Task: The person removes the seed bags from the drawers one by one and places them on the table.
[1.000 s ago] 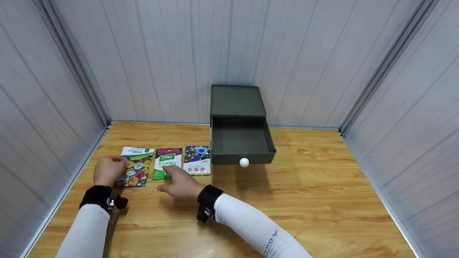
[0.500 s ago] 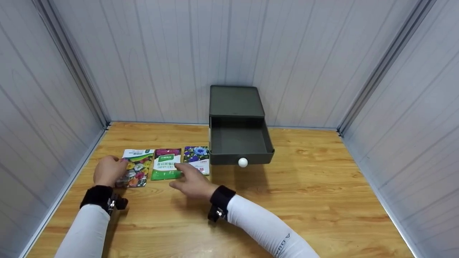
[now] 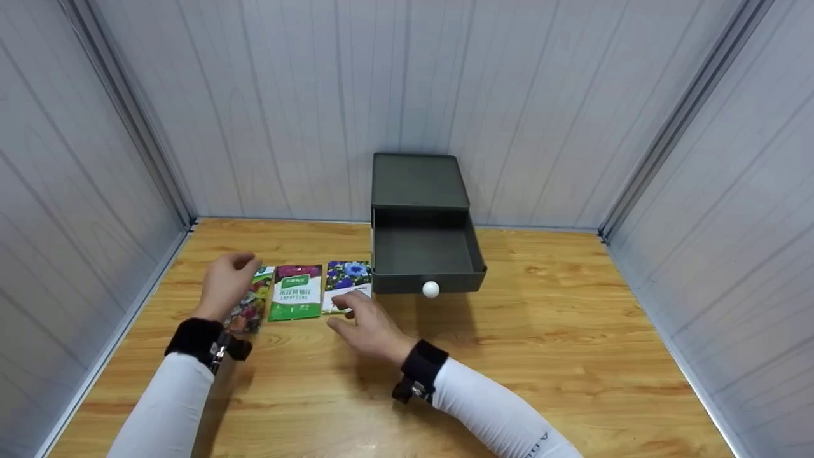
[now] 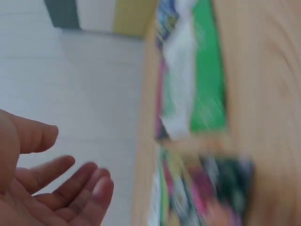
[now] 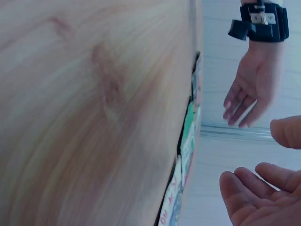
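Three seed packets lie in a row on the wooden table. The leftmost, a packet with many-coloured flowers [image 3: 253, 308], is partly hidden under my left hand [image 3: 227, 283]. That hand is raised over it, fingers loosely bent, and holds nothing in the left wrist view. The middle one is a green and white packet [image 3: 296, 294]. The rightmost, a blue-flower packet [image 3: 347, 278], has its lower right part hidden by my right hand [image 3: 369, 327]. This hand hovers at its near edge, thumb and fingers apart, and nothing shows between them in the right wrist view.
A dark grey drawer box [image 3: 420, 181] stands against the back wall, right of the packets. Its drawer [image 3: 423, 251] is pulled out towards me, with a white round knob [image 3: 430, 289] on the front. White panel walls [image 3: 280, 108] enclose the table [image 3: 559, 343].
My left hand has lifted off the leftmost packet and moved right and away from me. My right hand has moved right, from the middle packet to the blue-flower one.
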`<state>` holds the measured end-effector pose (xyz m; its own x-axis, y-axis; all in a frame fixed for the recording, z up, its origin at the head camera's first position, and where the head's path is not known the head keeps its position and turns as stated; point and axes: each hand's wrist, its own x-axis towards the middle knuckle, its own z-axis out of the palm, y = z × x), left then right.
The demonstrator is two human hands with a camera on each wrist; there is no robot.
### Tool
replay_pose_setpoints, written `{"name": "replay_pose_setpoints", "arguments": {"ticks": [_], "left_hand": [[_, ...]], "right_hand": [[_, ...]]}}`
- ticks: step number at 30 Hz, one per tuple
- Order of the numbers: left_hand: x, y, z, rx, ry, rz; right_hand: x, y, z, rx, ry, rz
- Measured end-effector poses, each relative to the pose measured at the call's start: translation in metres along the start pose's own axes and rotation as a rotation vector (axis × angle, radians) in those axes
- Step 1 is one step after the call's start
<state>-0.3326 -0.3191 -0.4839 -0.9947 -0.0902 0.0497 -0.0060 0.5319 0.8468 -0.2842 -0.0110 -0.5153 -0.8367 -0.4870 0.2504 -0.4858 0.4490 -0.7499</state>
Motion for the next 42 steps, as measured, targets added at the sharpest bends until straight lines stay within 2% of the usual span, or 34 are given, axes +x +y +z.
{"name": "replay_pose_setpoints", "arguments": {"ticks": [3,11,17,23,33,37,42], "left_hand": [[-0.001,0.017,0.010,-0.076,-0.009,0.026],[0.006,0.055,0.028,-0.143,-0.020,0.144],[0.014,0.081,0.045,-0.195,-0.028,0.193],[0.025,0.098,0.064,-0.205,-0.055,0.213],[0.043,0.130,0.099,-0.381,-0.073,0.209],[0.046,0.138,0.109,-0.383,-0.079,0.204],[0.050,0.142,0.118,-0.343,-0.060,0.231]], "right_hand": [[-0.008,0.002,-0.008,0.016,0.028,0.010],[-0.030,0.014,-0.034,-0.021,0.095,0.030],[-0.045,0.021,-0.050,-0.026,0.156,0.047],[-0.057,0.026,-0.060,0.012,0.191,0.082],[-0.073,0.029,-0.077,-0.046,0.307,0.125],[-0.077,0.028,-0.084,-0.035,0.356,0.148],[-0.081,0.026,-0.092,-0.011,0.386,0.149]]}}
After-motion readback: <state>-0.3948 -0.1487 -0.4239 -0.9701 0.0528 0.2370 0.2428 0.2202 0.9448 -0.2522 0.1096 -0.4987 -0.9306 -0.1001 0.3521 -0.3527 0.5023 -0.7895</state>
